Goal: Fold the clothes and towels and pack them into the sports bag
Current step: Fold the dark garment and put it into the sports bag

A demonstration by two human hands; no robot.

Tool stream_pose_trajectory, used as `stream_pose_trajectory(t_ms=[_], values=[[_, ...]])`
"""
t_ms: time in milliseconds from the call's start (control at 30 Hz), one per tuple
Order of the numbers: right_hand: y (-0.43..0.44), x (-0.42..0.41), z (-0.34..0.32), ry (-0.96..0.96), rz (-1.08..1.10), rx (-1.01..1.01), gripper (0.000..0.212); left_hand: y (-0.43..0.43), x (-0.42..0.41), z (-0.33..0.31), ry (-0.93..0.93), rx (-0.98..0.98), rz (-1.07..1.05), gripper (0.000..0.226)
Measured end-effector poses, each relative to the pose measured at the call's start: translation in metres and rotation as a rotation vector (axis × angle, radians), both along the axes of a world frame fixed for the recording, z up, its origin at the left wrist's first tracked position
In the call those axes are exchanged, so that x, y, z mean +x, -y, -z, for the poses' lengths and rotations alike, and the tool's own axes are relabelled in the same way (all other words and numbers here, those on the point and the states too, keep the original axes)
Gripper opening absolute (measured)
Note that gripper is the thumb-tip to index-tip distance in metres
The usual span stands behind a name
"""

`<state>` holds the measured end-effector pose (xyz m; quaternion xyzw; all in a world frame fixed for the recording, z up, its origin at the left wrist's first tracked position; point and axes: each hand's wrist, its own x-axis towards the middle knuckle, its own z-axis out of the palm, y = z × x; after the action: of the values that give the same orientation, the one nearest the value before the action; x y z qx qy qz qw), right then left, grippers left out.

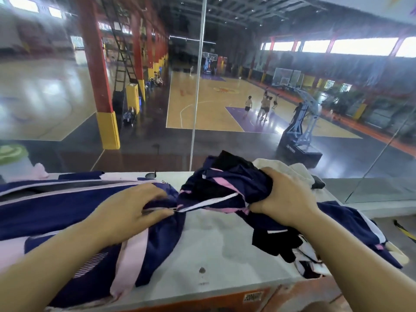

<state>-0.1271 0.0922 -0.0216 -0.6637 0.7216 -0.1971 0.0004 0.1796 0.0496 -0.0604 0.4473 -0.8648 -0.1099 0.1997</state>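
The right hand grips a crumpled navy-and-pink bundle of clothes over the table — just beside the sports bag. The left hand pinches the bag's end.

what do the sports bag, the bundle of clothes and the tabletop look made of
The sports bag looks like woven synthetic fabric, matte navy with pink webbing straps; sagging. The bundle of clothes seems thin sports knit, likely polyester: slight sheen, fine folds. The tabletop is hard, smooth white, perhaps stone or laminate; stained.
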Motion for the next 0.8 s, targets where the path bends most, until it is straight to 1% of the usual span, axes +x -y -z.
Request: stream_pose_trajectory(t_ms=[67,133,167,200,267,333,400,533,667,733,800], values=[[0.006,0.011,-0.011,0.043,-0.008,-0.059,0.068,0.005,0.024,0.004,0.086,-0.032,-0.069,0.053],[0.013,0.024,-0.016,0.094,-0.031,-0.1,0.063,0.01,0.05,0.011,0.202,-0.056,-0.108,0.025],[0.018,0.033,-0.016,0.127,-0.047,-0.112,0.062,0.013,0.063,0.016,0.253,-0.066,-0.119,0.016],[0.023,0.042,-0.015,0.163,-0.069,-0.123,0.061,0.016,0.075,0.02,0.305,-0.068,-0.132,0.013],[0.032,0.064,-0.011,0.226,-0.121,-0.146,0.063,0.021,0.098,0.027,0.421,-0.049,-0.178,0.019],[0.037,0.088,-0.009,0.212,-0.173,-0.144,0.064,0.025,0.116,0.031,0.48,0.004,-0.231,0.028],[0.041,0.111,-0.006,0.15,-0.23,-0.117,0.063,0.03,0.127,0.032,0.501,0.053,-0.252,0.037],[0.048,0.145,0.01,-0.077,-0.322,-0.067,0.067,0.047,0.138,0.032,0.577,0.078,-0.213,0.047],[0.052,0.155,0.032,-0.259,-0.381,-0.01,0.069,0.059,0.14,0.044,0.703,0.13,-0.143,0.045],[0.054,0.153,0.043,-0.313,-0.402,-0.001,0.071,0.065,0.14,0.047,0.697,0.178,-0.121,0.043],[0.058,0.15,0.052,-0.343,-0.435,-0.018,0.07,0.072,0.14,0.048,0.649,0.205,-0.107,0.037]])
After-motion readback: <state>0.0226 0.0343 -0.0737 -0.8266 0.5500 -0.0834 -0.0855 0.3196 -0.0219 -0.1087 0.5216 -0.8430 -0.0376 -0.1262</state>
